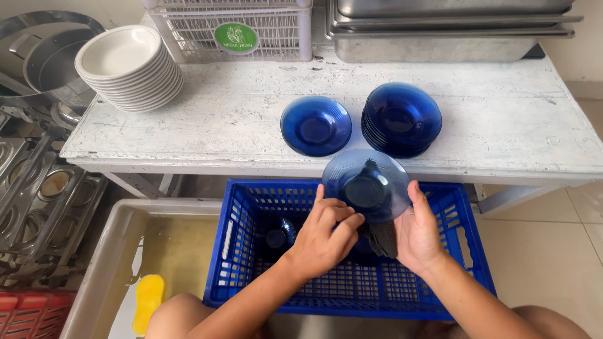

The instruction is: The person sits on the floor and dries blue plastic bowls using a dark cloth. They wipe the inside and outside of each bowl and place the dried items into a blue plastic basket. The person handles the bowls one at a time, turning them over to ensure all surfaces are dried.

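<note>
While my left hand and right hand clamp their fingers on its rim above the crate, I see the bowl: translucent blue glass, round, tilted, underside facing me.

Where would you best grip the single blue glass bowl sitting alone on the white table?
Probably the single blue bowl by its near rim, thumb inside and fingers under, coming from the table's front edge: it sits upright, open side up, apart from the stack of blue bowls.
</note>
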